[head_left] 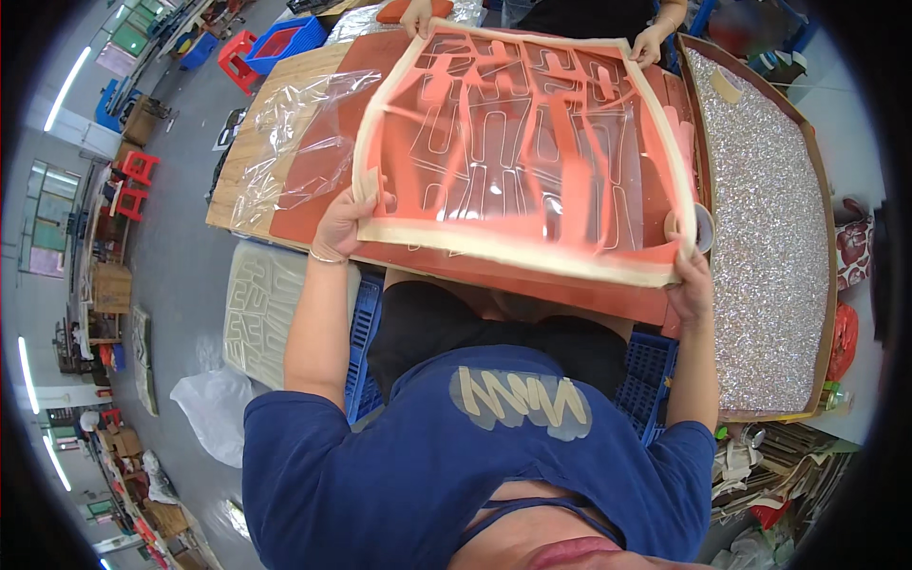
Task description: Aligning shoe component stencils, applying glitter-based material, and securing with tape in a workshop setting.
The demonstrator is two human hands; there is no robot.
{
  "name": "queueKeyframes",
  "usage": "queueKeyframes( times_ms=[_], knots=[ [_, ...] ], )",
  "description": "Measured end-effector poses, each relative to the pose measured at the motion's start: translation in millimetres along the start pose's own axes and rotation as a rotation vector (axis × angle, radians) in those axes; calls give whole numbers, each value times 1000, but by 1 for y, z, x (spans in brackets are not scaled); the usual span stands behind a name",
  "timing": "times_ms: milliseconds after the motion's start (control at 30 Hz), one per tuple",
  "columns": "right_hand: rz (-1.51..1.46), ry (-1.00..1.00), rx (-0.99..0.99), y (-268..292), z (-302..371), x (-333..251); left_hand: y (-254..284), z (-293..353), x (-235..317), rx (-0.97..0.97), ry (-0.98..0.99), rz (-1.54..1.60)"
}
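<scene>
A large clear plastic sheet with a cream border (522, 258) and outlined cut shapes is held up, tilted, over a red board (318, 161) on the table. My left hand (344, 225) is closed on its near left corner. At the near right corner, my right hand (693, 285) grips the border, its fingers partly hidden behind it. Across the table, another person's two hands (415, 17) (649, 45) hold the far corners. Coral-red strips and pieces show through the sheet; whether they are on it or beneath it I cannot tell. Beside my right hand stands a tape roll (704, 228).
Crumpled clear film (309, 142) covers part of the wooden tabletop (249, 171) on the left. A wide tray of silvery glittering material (765, 228) lies at the right. Blue plastic crates (364, 332) stand under the table edge, near a pale sheet with raised outlines (261, 309) and a white bag (217, 408).
</scene>
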State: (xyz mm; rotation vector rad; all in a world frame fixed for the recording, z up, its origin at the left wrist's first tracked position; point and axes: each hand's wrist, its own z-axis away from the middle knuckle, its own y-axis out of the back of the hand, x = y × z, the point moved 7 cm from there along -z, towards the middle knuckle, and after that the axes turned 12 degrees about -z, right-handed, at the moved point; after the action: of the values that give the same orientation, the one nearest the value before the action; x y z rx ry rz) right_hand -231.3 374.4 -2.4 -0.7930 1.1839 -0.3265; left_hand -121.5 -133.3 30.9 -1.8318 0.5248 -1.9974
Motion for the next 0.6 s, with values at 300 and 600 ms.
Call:
queueKeyframes(
  times_ms=[300, 600],
  knots=[
    [346, -310, 144, 4, 3, 47, 32, 37, -47, 502, 518, -690],
    [413, -136, 176, -5, 23, 21, 41, 52, -46, 464, 400, -631]
  ],
)
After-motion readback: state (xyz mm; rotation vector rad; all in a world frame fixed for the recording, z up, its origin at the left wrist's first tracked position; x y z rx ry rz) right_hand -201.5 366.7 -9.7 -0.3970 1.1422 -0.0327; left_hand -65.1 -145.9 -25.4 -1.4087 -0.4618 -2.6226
